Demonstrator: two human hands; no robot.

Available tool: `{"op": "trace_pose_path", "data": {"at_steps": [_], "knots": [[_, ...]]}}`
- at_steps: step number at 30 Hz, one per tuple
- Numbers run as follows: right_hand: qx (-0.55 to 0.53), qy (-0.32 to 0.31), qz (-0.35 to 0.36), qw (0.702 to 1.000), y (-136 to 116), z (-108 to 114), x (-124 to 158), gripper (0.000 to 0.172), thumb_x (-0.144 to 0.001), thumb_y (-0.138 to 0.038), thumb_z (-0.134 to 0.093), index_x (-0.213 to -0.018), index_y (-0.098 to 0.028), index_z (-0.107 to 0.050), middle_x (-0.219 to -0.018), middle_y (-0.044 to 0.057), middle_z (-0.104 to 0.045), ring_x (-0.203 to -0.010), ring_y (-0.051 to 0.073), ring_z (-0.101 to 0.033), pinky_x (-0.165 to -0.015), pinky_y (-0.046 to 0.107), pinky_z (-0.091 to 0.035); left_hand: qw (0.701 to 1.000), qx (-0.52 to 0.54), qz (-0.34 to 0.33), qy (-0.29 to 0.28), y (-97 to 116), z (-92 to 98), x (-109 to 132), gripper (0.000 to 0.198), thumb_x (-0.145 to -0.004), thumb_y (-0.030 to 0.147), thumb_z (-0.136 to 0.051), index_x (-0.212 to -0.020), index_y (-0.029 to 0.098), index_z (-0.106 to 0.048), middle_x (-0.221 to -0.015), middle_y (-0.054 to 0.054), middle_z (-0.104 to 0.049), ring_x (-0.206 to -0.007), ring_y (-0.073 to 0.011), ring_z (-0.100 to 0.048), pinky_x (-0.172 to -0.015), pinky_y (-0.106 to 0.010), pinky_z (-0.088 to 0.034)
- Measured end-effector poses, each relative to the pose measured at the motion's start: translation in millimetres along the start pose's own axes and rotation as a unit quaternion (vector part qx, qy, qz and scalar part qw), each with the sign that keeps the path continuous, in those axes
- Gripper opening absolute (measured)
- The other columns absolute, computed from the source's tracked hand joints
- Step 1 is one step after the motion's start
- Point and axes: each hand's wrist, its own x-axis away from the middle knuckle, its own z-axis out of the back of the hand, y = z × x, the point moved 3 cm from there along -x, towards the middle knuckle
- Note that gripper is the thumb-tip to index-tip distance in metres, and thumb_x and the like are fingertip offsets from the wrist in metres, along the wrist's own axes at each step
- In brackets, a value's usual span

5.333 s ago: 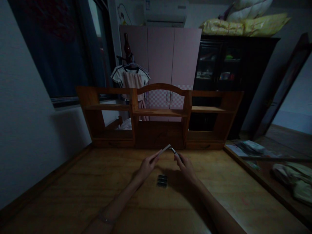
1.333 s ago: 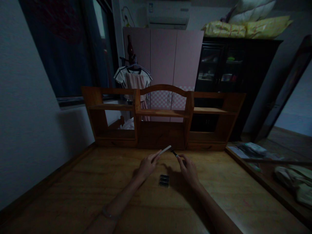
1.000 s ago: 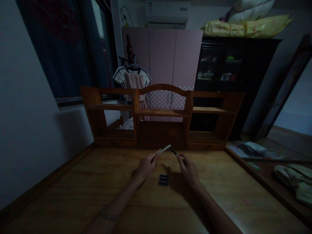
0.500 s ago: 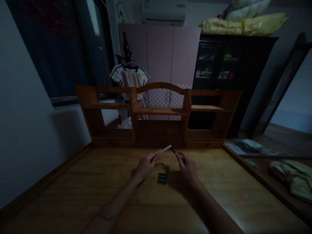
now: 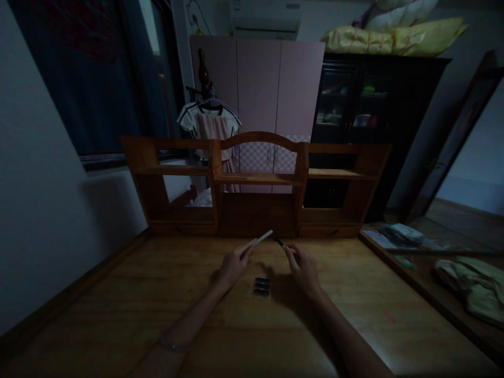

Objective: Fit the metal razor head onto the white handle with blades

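Note:
My left hand (image 5: pixel 235 265) is closed on a thin, pale, flat strip (image 5: pixel 263 238), which slants up and to the right out of the fingers. Facing it, my right hand (image 5: pixel 302 265) pinches a slim dark tool with a light band (image 5: pixel 279 242), its tip pointing up and left. A small gap separates the strip's end from the tool's tip. In this dim light the exact kind of either item is unclear. Below and between the hands, a small dark pack with three rows (image 5: pixel 262 286) lies on the wooden tabletop (image 5: pixel 189 315).
A wooden shelf unit (image 5: pixel 258 180) with drawers stands along the tabletop's far edge. Raised wooden edging (image 5: pixel 417 289) borders the right side, with a light cloth bag (image 5: pixel 472 286) beyond it. A white wall (image 5: pixel 47 226) rises at the left.
The pale strip has drawn back a little to the left, away from the dark tool, and its end no longer meets the tool's tip. My right hand has hardly moved.

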Motion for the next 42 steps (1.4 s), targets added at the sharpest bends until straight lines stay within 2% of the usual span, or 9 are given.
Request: {"op": "trace_pose_path", "data": {"at_steps": [4, 9, 11, 16, 22, 27, 32, 36, 42], "knots": [[-0.006, 0.003, 0.007, 1.0, -1, -1, 0, 0.035, -0.093, -0.045, -0.036, -0.102, -0.022, -0.061, -0.088, 0.005, -0.07, -0.076, 0.019, -0.065, -0.065, 0.023, -0.041, 1.0, 0.019, -0.024, -0.005, 1, -0.9, 0, 0.036, -0.09, 0.035, -0.045, -0.123, 0.027, -0.056, -0.125, 0.0, -0.059, -0.114, -0.0186, -0.055, -0.098, -0.031, -0.043], [0.003, 0.001, 0.014, 1.0, 0, 0, -1, 0.037, -0.093, -0.045, -0.035, -0.103, -0.021, -0.061, -0.084, 0.006, -0.07, -0.069, 0.018, -0.065, -0.058, 0.023, -0.039, 1.0, 0.009, 0.014, 0.005, -7, -1.6, -2, 0.036, -0.09, 0.034, -0.045, -0.123, 0.026, -0.057, -0.123, 0.0, -0.061, -0.112, -0.0191, -0.057, -0.096, -0.032, -0.045], [0.01, 0.005, 0.013, 1.0, 1, 0, -2, 0.038, -0.092, -0.045, -0.035, -0.103, -0.02, -0.061, -0.082, 0.006, -0.07, -0.068, 0.018, -0.065, -0.058, 0.023, -0.04, 1.0, 0.019, 0.01, 0.01, -7, -0.3, -3, 0.037, -0.09, 0.034, -0.045, -0.124, 0.025, -0.055, -0.124, 0.0, -0.06, -0.113, -0.0189, -0.057, -0.097, -0.032, -0.044], [0.021, 0.002, 0.017, 1.0, 0, -1, -1, 0.035, -0.092, -0.045, -0.036, -0.101, -0.022, -0.061, -0.081, 0.005, -0.071, -0.07, 0.018, -0.066, -0.06, 0.023, -0.041, 0.998, 0.039, -0.029, -0.031, 0, -3.5, -2, 0.036, -0.089, 0.034, -0.047, -0.122, 0.025, -0.057, -0.124, 0.0, -0.06, -0.114, -0.0183, -0.056, -0.099, -0.032, -0.043], [0.022, 0.003, 0.023, 0.999, -2, 0, 0, 0.034, -0.093, -0.043, -0.035, -0.102, -0.021, -0.06, -0.083, 0.006, -0.071, -0.068, 0.018, -0.065, -0.058, 0.023, -0.04, 1.0, 0.022, 0.009, 0.001, -5, -1.7, -2, 0.036, -0.089, 0.034, -0.047, -0.123, 0.025, -0.057, -0.123, -0.001, -0.06, -0.112, -0.0191, -0.057, -0.097, -0.033, -0.044], [0.023, 0.001, 0.026, 0.999, -3, -1, 0, 0.033, -0.093, -0.042, -0.036, -0.103, -0.021, -0.06, -0.086, 0.006, -0.071, -0.073, 0.018, -0.066, -0.062, 0.023, -0.042, 0.999, 0.03, -0.016, -0.026, -2, -3.7, -1, 0.037, -0.089, 0.034, -0.047, -0.125, 0.027, -0.055, -0.125, 0.0, -0.059, -0.115, -0.0187, -0.055, -0.098, -0.031, -0.044], [0.028, -0.011, 0.028, 0.999, -2, -2, -1, 0.035, -0.094, -0.042, -0.035, -0.106, -0.022, -0.06, -0.089, 0.006, -0.071, -0.075, 0.019, -0.067, -0.063, 0.024, -0.043, 1.0, 0.016, -0.006, -0.007, -6, -2.8, -2, 0.038, -0.089, 0.033, -0.047, -0.126, 0.027, -0.054, -0.123, -0.001, -0.061, -0.112, -0.0187, -0.057, -0.097, -0.032, -0.044], [0.028, -0.017, 0.03, 0.999, -2, -3, 0, 0.035, -0.094, -0.042, -0.034, -0.106, -0.021, -0.06, -0.091, 0.007, -0.071, -0.081, 0.02, -0.067, -0.067, 0.025, -0.044, 0.999, 0.028, -0.028, -0.019, -6, -3.2, -3, 0.038, -0.089, 0.032, -0.047, -0.126, 0.027, -0.053, -0.126, 0.0, -0.058, -0.114, -0.0178, -0.055, -0.098, -0.031, -0.043], [0.031, -0.019, 0.032, 0.999, -3, -2, 0, 0.034, -0.095, -0.041, -0.033, -0.106, -0.021, -0.059, -0.093, 0.007, -0.071, -0.08, 0.02, -0.067, -0.066, 0.025, -0.043, 1.0, 0.027, 0.015, -0.002, -9, -0.5, -3, 0.037, -0.088, 0.032, -0.047, -0.124, 0.026, -0.056, -0.123, -0.001, -0.06, -0.11, -0.0191, -0.058, -0.095, -0.032, -0.045]]}}
